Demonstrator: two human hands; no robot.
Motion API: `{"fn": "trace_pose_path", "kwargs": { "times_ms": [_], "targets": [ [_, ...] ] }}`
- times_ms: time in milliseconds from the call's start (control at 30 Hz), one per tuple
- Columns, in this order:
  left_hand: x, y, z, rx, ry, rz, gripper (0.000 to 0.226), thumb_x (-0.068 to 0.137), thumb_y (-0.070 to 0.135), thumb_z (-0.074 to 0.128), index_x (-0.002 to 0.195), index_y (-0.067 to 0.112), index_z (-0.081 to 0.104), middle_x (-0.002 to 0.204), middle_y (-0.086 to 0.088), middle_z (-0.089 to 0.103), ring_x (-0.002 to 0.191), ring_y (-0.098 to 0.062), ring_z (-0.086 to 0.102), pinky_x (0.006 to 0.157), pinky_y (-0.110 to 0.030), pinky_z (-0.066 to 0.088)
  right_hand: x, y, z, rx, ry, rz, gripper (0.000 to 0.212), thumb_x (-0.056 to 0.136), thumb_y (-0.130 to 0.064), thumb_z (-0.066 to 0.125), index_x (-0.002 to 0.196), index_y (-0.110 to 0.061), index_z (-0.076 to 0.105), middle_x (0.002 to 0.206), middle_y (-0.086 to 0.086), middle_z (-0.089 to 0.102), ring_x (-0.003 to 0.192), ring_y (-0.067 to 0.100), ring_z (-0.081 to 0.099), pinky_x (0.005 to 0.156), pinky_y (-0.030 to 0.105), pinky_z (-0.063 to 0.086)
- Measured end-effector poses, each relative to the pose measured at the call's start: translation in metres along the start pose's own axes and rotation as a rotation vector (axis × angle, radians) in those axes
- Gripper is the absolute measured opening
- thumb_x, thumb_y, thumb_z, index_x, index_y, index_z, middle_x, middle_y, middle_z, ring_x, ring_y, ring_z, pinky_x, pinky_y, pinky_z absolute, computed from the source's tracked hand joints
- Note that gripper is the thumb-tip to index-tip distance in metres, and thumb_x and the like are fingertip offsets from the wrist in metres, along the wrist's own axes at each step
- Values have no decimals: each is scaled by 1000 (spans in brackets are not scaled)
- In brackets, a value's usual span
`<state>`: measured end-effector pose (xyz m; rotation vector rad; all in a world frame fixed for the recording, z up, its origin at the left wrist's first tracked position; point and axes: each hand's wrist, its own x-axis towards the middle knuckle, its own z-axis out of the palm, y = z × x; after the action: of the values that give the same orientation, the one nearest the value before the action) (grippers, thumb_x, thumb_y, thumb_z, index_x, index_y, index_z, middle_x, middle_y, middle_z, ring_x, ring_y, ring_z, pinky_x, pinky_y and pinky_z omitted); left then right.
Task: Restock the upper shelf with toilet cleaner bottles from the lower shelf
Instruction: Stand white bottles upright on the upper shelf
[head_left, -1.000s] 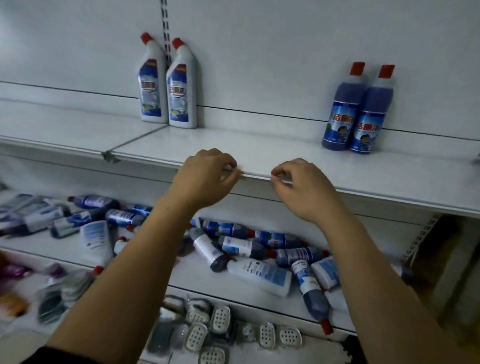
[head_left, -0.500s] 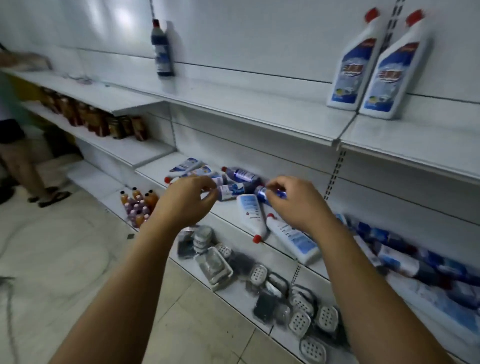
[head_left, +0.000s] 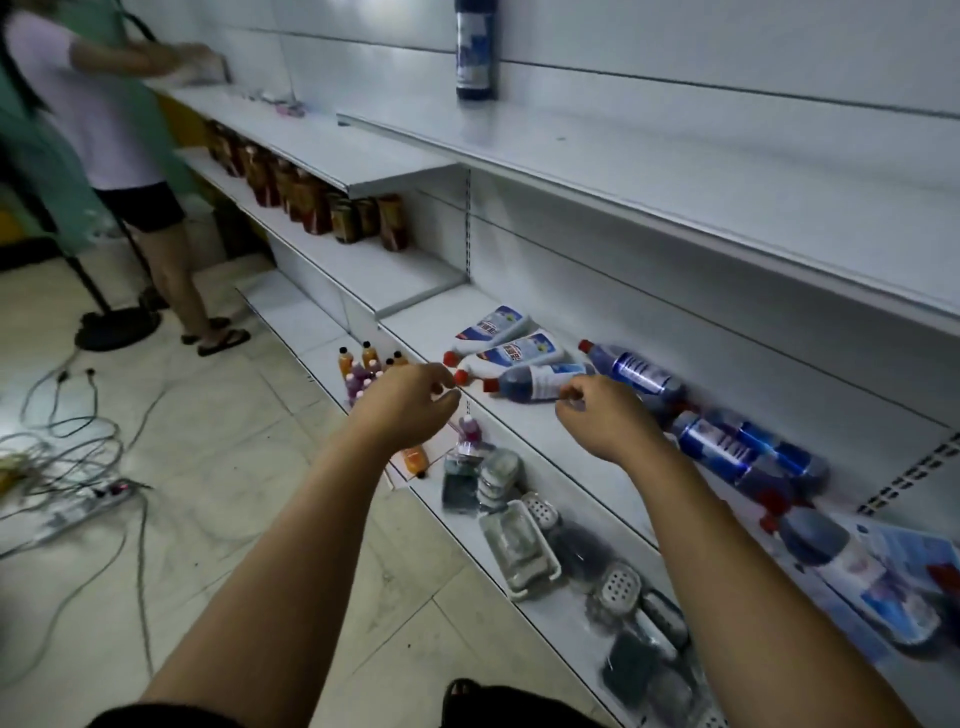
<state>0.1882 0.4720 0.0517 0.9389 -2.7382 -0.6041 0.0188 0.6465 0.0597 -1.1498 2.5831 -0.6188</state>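
Toilet cleaner bottles lie on their sides on the lower shelf (head_left: 550, 436): two white ones (head_left: 514, 351) with red caps at the left end, a blue one (head_left: 540, 382) beside them, and several more blue ones (head_left: 727, 447) trailing right. One blue bottle (head_left: 475, 49) stands on the upper shelf (head_left: 649, 156). My left hand (head_left: 408, 413) hovers just left of the red caps, fingers curled and empty. My right hand (head_left: 605, 418) hangs in front of the blue bottle, fingers curled, holding nothing.
Soap dishes and sponges (head_left: 524, 535) fill the bottom shelf, with small bottles (head_left: 363, 369) at its left end. Brown jars (head_left: 311, 202) line the left bay. A person (head_left: 119, 156) stands at the far left. Cables and a power strip (head_left: 83, 499) lie on the floor.
My view has swung left along the shelves. Both hands have dropped from the upper shelf's edge to the lower shelf's bottles. The person at the left has come into view.
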Motion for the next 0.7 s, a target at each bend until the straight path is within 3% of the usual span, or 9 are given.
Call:
{"fn": "trace_pose_path", "kwargs": {
  "times_ms": [200, 300, 467, 600, 700],
  "targets": [
    [98, -34, 6, -18, -99, -18, 30, 96, 40, 52, 119, 25, 63, 107, 5, 68, 89, -14, 65, 81, -37, 59, 94, -9, 33, 11, -73, 53, 28, 93, -36, 45, 101, -18, 65, 107, 11, 66, 104, 32, 59, 92, 45, 49],
    [140, -58, 17, -27, -117, -45, 31, 96, 40, 51, 119, 24, 64, 113, 1, 69, 94, -15, 65, 84, -39, 58, 130, -14, 45, -74, -105, 67, 30, 98, -33, 47, 120, -18, 62, 116, 10, 65, 95, 24, 56, 82, 32, 45],
    [203, -95, 34, -72, -214, -80, 37, 94, 47, 51, 118, 22, 65, 118, -1, 68, 103, -20, 63, 91, -40, 55, 191, -12, 65, -82, -207, 91, 33, 95, -32, 52, 127, -24, 56, 132, 9, 57, 106, 26, 58, 86, 36, 48],
    [256, -120, 52, -64, -320, -67, 37, 94, 41, 55, 126, 22, 60, 126, -3, 64, 110, -22, 60, 96, -39, 52, 243, -14, 81, -215, -279, 106, 56, 84, -26, 65, 137, -22, 49, 144, 6, 46, 117, 27, 54, 93, 37, 49],
    [295, -133, 66, -28, -404, -4, 38, 97, 35, 54, 132, 22, 56, 130, -5, 61, 115, -24, 58, 97, -37, 50, 275, -14, 92, -355, -299, 108, 75, 72, -23, 77, 139, -26, 45, 140, 0, 46, 120, 28, 54, 94, 42, 49]
  ]
}}
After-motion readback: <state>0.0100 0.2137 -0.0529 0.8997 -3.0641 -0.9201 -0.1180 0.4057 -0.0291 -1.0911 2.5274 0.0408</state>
